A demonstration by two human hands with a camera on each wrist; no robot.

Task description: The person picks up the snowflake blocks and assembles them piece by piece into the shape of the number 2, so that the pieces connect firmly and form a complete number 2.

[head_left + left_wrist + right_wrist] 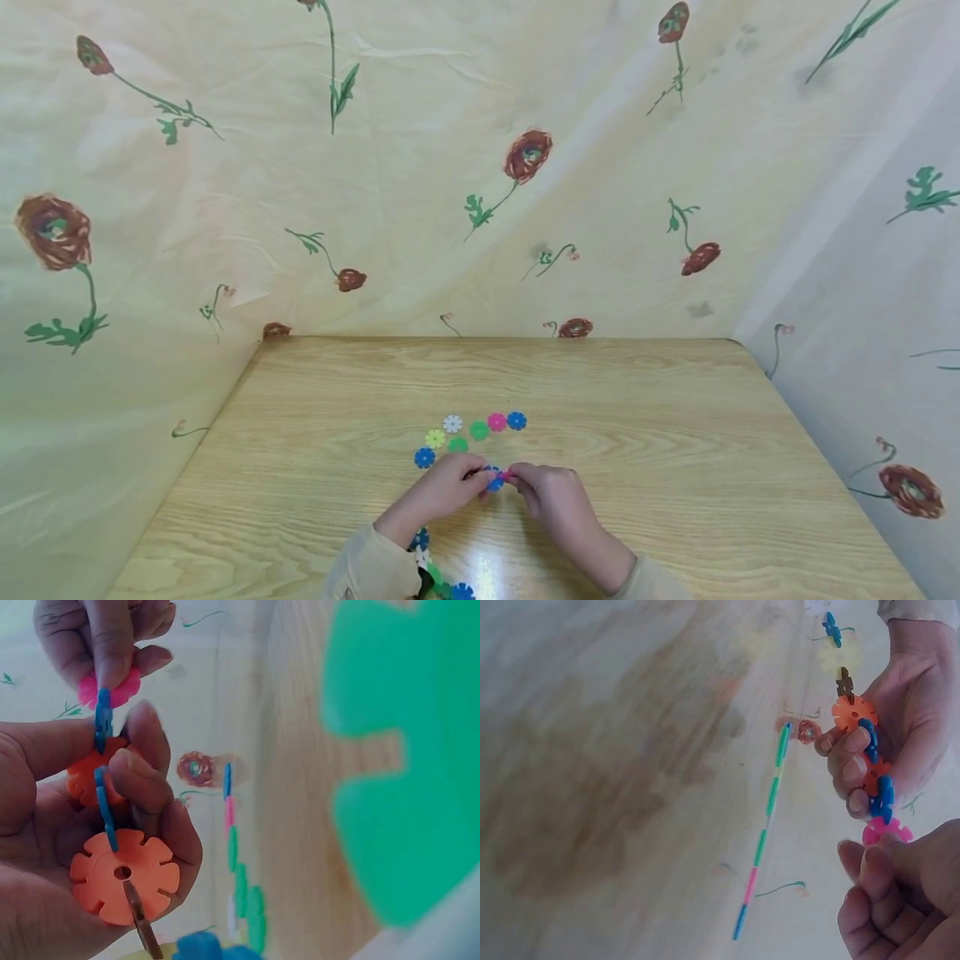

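My left hand (448, 485) holds a chain of slotted plastic snowflake discs, its fingers curled round an orange disc (154, 889) and the blue discs beside it. At the chain's end a blue disc (103, 724) stands edge-on, slotted against a pink disc (889, 830). Thumb and fingers of my right hand (558, 500) pinch that pink disc and partly cover it. Beyond the left hand the chain runs on through a brown disc (844, 684), a pale yellow disc (838, 657) and another blue disc (832, 630). Its far part trails by the left sleeve (375, 567).
Several loose discs lie on the wooden table (637, 417) beyond the hands, among them a white disc (452, 423), a pink disc (497, 422) and a blue disc (424, 457). Flower-patterned cloth (420, 183) walls the table's back and sides. A blurred green disc (427, 750) looms near the left wrist camera.
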